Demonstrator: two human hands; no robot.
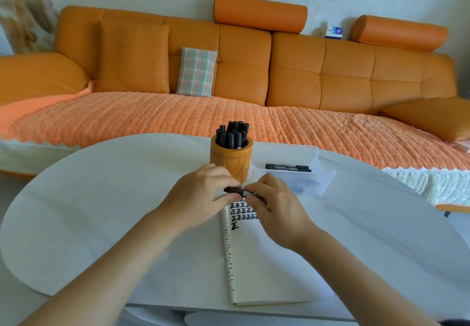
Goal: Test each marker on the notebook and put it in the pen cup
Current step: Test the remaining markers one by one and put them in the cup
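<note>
A black marker point(237, 191) lies level between both hands above the top of the open notebook point(267, 262). My left hand point(198, 198) pinches its black cap end. My right hand point(277, 206) grips the barrel. Rows of black test marks point(241, 212) fill the top of the notebook page. The orange pen cup point(231, 160) stands just behind the hands and holds several black markers point(232, 133). To its right a clear plastic tray point(305, 181) holds two more black markers point(287, 167).
The white oval table point(101, 198) carries everything. Behind it runs an orange sofa point(254, 71) with a woven orange cover, a plaid cushion point(197, 71) and bolsters. A small orange edge point(452, 208) shows at the table's right.
</note>
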